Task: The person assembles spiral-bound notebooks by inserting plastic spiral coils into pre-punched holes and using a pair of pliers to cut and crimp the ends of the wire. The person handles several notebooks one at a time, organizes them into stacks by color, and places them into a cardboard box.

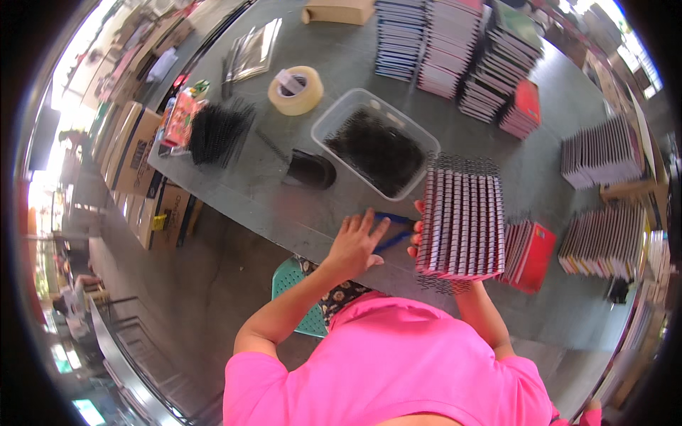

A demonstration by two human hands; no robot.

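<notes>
A block of several spiral-bound notebooks [462, 224] stands in my right hand [416, 228], spines up. The fingers of that hand wrap round its left side, and the rest of the hand is hidden beneath. Black wire coil ends stick out past both ends of the spines. My left hand [353, 245] lies on the table with fingers stretched and spread. Its fingertips are at the blue handles of a hand tool [392, 243], which looks like pliers; its head is hidden by the notebooks.
Loose black coils fill a clear plastic tub [339, 106]. Around it are a black cup-like holder [310, 170], a tape roll [296, 91] and a coil pile [219, 133]. Notebook stacks [447, 46] stand at the back, red notebooks [529, 259] at right. Cartons [131, 153] stand beyond the table's left edge.
</notes>
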